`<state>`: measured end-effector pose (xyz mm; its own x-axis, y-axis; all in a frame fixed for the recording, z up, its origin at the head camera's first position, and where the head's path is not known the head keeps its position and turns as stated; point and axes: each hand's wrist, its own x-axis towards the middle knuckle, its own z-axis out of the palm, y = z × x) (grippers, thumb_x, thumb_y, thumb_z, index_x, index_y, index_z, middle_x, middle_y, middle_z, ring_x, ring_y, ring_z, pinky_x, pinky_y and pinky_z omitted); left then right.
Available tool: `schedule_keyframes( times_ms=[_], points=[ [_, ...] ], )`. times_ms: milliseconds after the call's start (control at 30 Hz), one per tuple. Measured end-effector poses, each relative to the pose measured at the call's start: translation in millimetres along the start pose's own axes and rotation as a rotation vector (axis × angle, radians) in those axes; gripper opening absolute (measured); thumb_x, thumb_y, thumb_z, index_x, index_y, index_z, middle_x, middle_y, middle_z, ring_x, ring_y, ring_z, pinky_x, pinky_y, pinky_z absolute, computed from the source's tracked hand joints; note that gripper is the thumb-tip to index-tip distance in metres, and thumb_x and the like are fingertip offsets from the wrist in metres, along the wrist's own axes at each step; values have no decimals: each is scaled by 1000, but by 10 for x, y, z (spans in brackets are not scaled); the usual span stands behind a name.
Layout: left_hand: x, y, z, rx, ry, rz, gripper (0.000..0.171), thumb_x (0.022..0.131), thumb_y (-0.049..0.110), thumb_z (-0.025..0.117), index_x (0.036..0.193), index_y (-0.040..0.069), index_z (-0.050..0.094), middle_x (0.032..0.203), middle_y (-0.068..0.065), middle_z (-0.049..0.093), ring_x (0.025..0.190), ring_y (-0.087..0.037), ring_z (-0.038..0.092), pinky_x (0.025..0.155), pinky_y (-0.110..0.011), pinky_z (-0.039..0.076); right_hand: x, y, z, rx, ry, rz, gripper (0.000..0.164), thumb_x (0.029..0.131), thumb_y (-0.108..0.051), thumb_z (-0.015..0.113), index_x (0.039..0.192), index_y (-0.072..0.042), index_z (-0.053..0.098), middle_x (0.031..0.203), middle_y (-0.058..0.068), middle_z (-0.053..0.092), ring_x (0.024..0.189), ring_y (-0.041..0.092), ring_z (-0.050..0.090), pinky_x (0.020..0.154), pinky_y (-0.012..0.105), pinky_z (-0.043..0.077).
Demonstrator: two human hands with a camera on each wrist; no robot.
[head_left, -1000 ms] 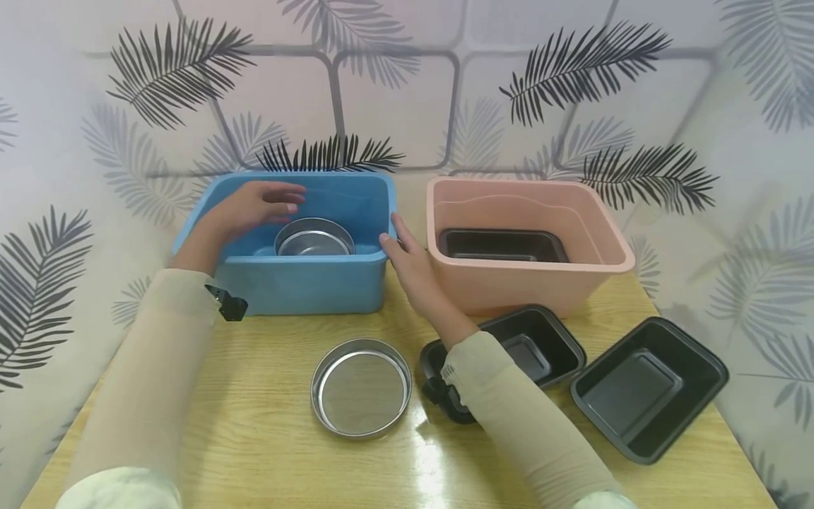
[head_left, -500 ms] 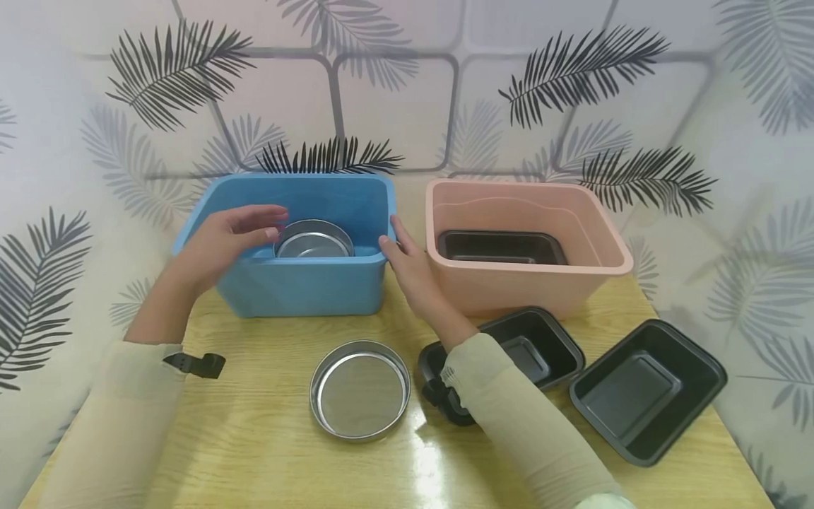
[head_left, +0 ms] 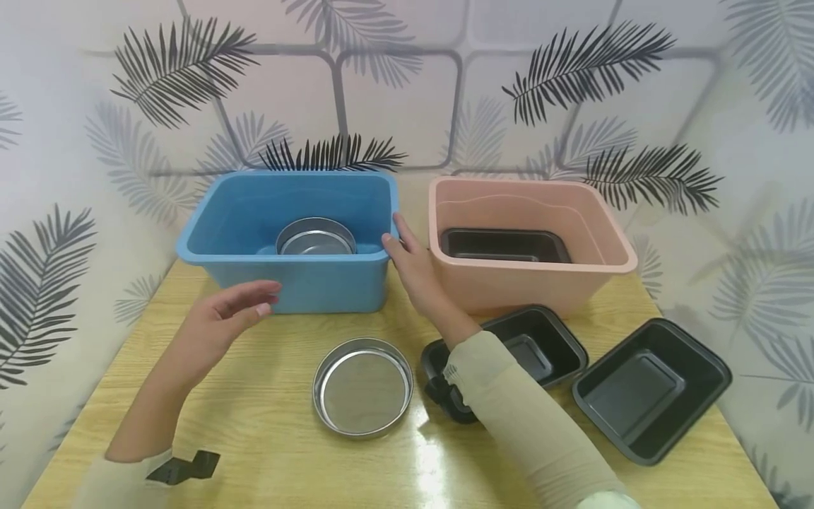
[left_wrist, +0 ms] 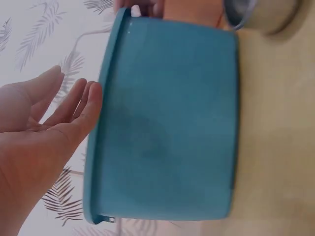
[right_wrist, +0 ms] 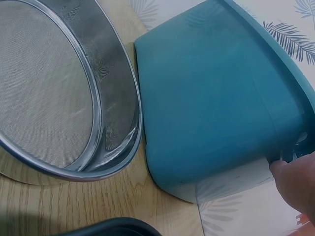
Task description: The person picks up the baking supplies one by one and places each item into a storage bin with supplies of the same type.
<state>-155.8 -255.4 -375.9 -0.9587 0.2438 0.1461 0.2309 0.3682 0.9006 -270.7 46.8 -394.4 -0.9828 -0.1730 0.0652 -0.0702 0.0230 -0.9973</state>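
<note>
From the left hand (head_left: 215,325), find the loose sieve (head_left: 362,387) to the right and nearer the body; from the right hand (head_left: 416,276), to the left and nearer the body. Allow for no long axis: round, flat on the table (head_left: 267,438). Rate both hands as about equally near. Note left fingers and thumb apart, nothing held; right thumb and fingers against the right-end rim of the blue bin (head_left: 318,286), cannot tell whether clamped. Trace the bin's long axis leftward from there. Inside, locate one round metal pan (head_left: 316,245). Right of the right hand, find the pink bin (head_left: 515,288), containing a dark tray (head_left: 505,244); nearer the body, a black pan (head_left: 636,389) and a partly hidden second pan (head_left: 534,350).
</note>
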Motion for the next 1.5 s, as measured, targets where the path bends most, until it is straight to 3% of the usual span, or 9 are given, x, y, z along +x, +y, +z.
schedule_keyframes(
  times_ms=[167, 300, 533, 700, 900, 1067, 1333, 1500],
  points=[
    [-168, -170, 249, -59, -16, -60, 45, 102, 26, 61, 143, 7, 55, 137, 2, 63, 124, -2, 58, 99, -12, 48, -7, -1, -10, 17, -5, -3, 64, 105, -40, 51, 162, -25, 24, 167, -8, 22, 153, 17, 26, 123, 38, 29],
    [-251, -318, 449, -117, -63, -123, 53, 101, 29, 63, 148, 10, 49, 148, -6, 55, 136, -14, 53, 102, -14, 46, -4, 0, -10, 23, -8, -5, 64, 105, -39, 51, 162, -26, 24, 168, -8, 21, 153, 17, 26, 123, 38, 29],
    [-300, -555, 700, -159, -151, -188, 56, 100, 30, 64, 151, 15, 47, 159, -7, 42, 147, -30, 39, 115, -48, 40, 2, 18, 1, 29, -2, -6, 63, 105, -39, 51, 161, -27, 25, 167, -8, 23, 152, 17, 28, 123, 38, 30],
    [-314, -637, 801, -192, -179, -221, 54, 101, 26, 62, 151, 13, 46, 157, -11, 43, 148, -35, 35, 117, -56, 35, 6, 38, 7, 49, 4, -17, 63, 106, -36, 51, 162, -24, 25, 167, -7, 23, 152, 16, 27, 123, 38, 29],
    [-323, -696, 886, -199, -215, -226, 52, 100, 19, 63, 149, 9, 48, 156, -13, 44, 149, -36, 34, 118, -49, 34, 5, 35, 9, 50, -4, -14, 62, 105, -37, 51, 161, -26, 26, 167, -7, 23, 152, 16, 26, 123, 37, 28],
    [-299, -745, 918, -176, -266, -198, 51, 99, 15, 64, 147, 3, 49, 156, -16, 44, 148, -38, 34, 119, -48, 33, 4, 28, 12, 50, 1, -12, 61, 106, -34, 50, 161, -25, 26, 168, -6, 23, 152, 17, 27, 123, 38, 28],
    [-299, -776, 930, -133, -347, -205, 51, 100, 14, 61, 149, 4, 48, 159, -20, 38, 148, -40, 31, 119, -53, 30, -1, 33, 8, 54, -2, -9, 62, 105, -37, 51, 161, -26, 26, 168, -6, 23, 153, 17, 26, 124, 38, 28],
    [-284, -732, 926, -130, -347, -209, 54, 101, 13, 59, 152, 4, 43, 160, -18, 36, 149, -38, 29, 119, -52, 28, 0, 27, 8, 63, 0, -11, 61, 106, -35, 51, 161, -27, 27, 167, -6, 23, 152, 16, 27, 124, 38, 28]
  ],
)
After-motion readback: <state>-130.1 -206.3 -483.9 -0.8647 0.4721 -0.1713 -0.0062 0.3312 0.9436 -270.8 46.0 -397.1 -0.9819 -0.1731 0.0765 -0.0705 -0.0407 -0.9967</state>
